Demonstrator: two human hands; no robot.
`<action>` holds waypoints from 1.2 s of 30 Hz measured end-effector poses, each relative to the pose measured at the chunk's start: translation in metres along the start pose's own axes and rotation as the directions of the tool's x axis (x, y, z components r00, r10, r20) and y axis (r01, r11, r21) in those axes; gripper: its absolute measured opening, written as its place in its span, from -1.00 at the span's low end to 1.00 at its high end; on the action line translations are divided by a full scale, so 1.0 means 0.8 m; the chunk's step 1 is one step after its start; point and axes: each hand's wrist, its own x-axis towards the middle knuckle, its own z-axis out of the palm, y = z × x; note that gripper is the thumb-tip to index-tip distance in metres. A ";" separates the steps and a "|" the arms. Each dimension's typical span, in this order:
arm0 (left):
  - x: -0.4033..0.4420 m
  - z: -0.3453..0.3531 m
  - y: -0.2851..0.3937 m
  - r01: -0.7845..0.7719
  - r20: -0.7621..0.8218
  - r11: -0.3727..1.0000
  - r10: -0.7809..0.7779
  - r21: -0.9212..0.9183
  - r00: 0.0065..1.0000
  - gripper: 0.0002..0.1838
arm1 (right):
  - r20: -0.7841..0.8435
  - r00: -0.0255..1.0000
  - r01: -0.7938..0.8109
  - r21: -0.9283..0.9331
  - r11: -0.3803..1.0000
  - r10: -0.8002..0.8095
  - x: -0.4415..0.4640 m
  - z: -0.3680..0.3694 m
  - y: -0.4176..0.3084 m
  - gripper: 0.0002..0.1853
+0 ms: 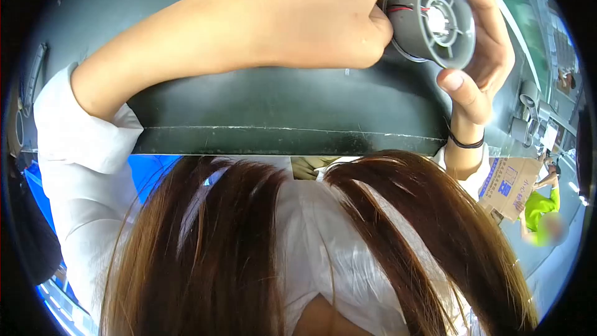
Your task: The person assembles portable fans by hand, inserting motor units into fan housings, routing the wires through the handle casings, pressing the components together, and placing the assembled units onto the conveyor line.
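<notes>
A grey, cup-shaped plastic housing [407, 25] is tilted up at the top right, its open end facing me. Spokes inside it run to a white centre piece [438, 22], and red and black wires [403, 8] show at its side. Around the far and right sides of the housing curl the fingers of my right hand [491, 43], with the thumb near its lower rim. My left hand [336, 15] reaches across from the left, closed, knuckles up against the housing's left side. Whatever its fingers grip is hidden behind the hand.
Below the hands lies a dark green tabletop [280, 106] with a worn front edge. To the right are grey cylindrical parts [528, 96], a cardboard box [511, 186] and a person in a bright green top [540, 208]. Something blue [152, 171] is below the table's left side.
</notes>
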 end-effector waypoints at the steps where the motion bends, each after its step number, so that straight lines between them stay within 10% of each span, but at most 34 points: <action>1: -0.001 -0.003 0.005 -0.025 -0.047 1.000 0.024 -0.010 0.999 -0.86 | 0.014 1.000 0.001 0.038 0.999 -0.002 -0.001 -0.004 0.002 -0.10; 24: -0.008 -0.008 0.007 0.039 0.050 0.999 -0.038 -0.021 0.998 -0.82 | 0.011 1.000 0.018 -0.348 0.937 -0.015 -0.022 -0.023 0.000 -0.23; 36: -0.006 -0.024 -0.007 -0.282 0.294 0.918 0.198 0.278 0.935 -0.88 | 0.093 0.995 0.086 -0.490 0.868 -0.046 0.000 -0.016 -0.009 -0.40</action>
